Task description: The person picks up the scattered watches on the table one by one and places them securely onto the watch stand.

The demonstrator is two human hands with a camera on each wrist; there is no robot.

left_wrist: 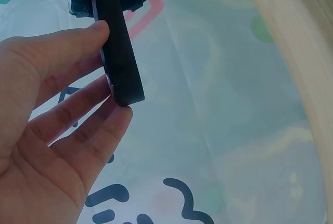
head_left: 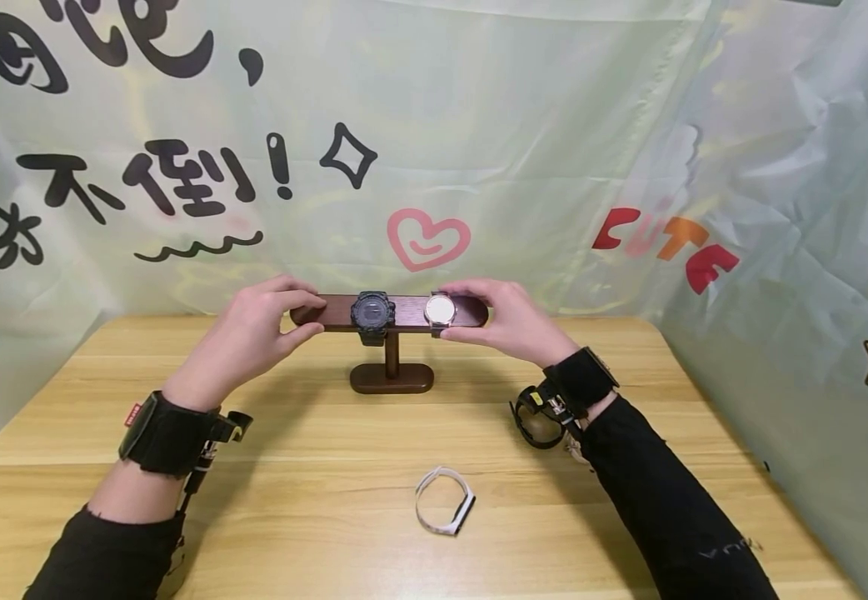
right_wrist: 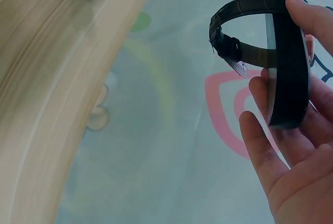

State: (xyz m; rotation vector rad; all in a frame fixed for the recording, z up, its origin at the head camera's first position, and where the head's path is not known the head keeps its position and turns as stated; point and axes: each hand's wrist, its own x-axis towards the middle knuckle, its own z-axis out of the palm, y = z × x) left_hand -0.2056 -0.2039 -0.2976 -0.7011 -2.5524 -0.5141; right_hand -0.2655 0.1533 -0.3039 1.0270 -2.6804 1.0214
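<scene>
A dark brown wooden watch stand [head_left: 411,312] stands upright at the back of the table, its crossbar level. My left hand [head_left: 261,321] grips the bar's left end, thumb on the near edge, fingers behind. A chunky black digital watch [head_left: 372,312] is looped round the bar left of centre. Right of it sits a watch with a pale round face [head_left: 440,309]. My right hand [head_left: 512,321] pinches this second watch at its strap, thumb below and forefinger above. In the right wrist view its dark strap [right_wrist: 244,5] hangs in a loop below the bar.
A white band with a dark display edge [head_left: 445,502] lies on the wooden table [head_left: 314,500] in front. Another watch with a black strap [head_left: 537,429] lies partly hidden below my right wrist. Printed cloth [head_left: 539,167] hangs behind and along the sides.
</scene>
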